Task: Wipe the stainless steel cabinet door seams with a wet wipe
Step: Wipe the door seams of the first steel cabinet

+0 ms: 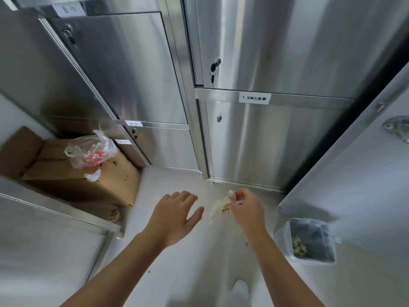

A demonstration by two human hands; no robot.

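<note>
– Below the lower right cabinet door [265, 147], over the floor [177, 273]: where's the wet wipe [218, 209]?
– It's hanging crumpled from the right hand [245, 207], pinched at its top corner by thumb and fingertips. It's off the steel and touches no door.
– Left hand [174, 218]?
– Fingers spread wide, palm down, holding nothing. It's just beside the wipe, not touching it.
– Progress?
– Hard to call. The wipe has dark specks on it, so I'd judge it used. No seam is under it right now. The vertical seam [194, 129] between the cabinet columns shows no streaks I can read, so I can't tell which seams are finished.
– Step in hand?
– Probably refolding the wipe with both hands, or binning it. A lined waste bin [287, 238] sits near the floor's right edge.
– Arms?
– Both forearms reach forward and down, with the wrists low near the cabinet base.
</note>
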